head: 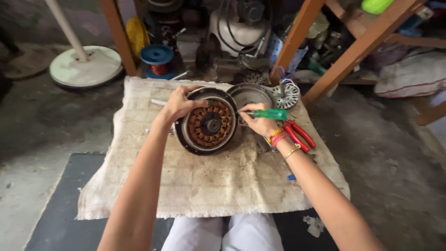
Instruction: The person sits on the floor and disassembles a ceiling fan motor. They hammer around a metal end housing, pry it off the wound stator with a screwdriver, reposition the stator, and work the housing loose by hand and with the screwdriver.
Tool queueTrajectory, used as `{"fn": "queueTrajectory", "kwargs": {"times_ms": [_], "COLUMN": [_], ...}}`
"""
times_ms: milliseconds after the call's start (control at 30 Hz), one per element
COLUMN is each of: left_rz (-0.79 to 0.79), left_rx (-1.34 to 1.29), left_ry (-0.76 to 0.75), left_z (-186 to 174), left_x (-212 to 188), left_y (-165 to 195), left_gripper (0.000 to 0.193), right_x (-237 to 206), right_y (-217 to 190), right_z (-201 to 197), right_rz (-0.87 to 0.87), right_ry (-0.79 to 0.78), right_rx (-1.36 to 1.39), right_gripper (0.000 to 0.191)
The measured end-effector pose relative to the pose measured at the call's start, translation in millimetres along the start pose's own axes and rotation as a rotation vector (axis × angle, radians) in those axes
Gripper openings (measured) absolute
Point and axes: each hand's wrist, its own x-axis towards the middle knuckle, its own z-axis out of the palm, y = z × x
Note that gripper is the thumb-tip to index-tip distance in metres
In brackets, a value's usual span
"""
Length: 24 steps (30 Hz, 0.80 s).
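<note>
Where a soiled, cream woven cloth (209, 186) covers the floor, a round motor housing with copper windings (207, 122) stands tilted on its edge near the cloth's far middle.

Left hand (179, 104): closed over the housing's upper left rim, fingers curled on the metal edge.

Right hand (258, 123): gripping a green-handled screwdriver (269, 114), the handle pointing right and the shaft pointing left toward the housing's right rim; whether the tip touches cannot be told. Bangles and a red thread sit on the wrist.

Just behind the housing: a grey round cover plate (251, 95), lying flat. Beside that, far right: a small slotted rotor disc (287, 95).

Right of the right wrist: red-handled pliers (299, 135) on the cloth.

Far left, off the cloth: white round fan base with pole (85, 66); blue spool of copper wire (157, 58).

Near edge: dark mat (65, 204) under the cloth.
</note>
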Motion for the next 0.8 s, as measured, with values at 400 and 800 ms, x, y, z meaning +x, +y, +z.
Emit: {"fn": "queueTrajectory", "kwargs": {"times_ms": [400, 800], "left_rz": [-0.038, -0.008], "left_rx": [-0.063, -0.097], "left_ry": [0.003, -0.001], "left_z": [-2.4, -4.3], "left_x": [-3.8, -3.9], "left_y": [-0.8, -10.5], "left_gripper": [0.051, 0.046], "right_x": [4.6, 15.5], "right_y": [7.8, 4.8], "right_z": [5.7, 2.0], "right_rz": [-0.163, -0.280], "right_ry": [0.040, 0.055], "right_rx": [-0.031, -0.072], "right_gripper": [0.015, 0.013]}}
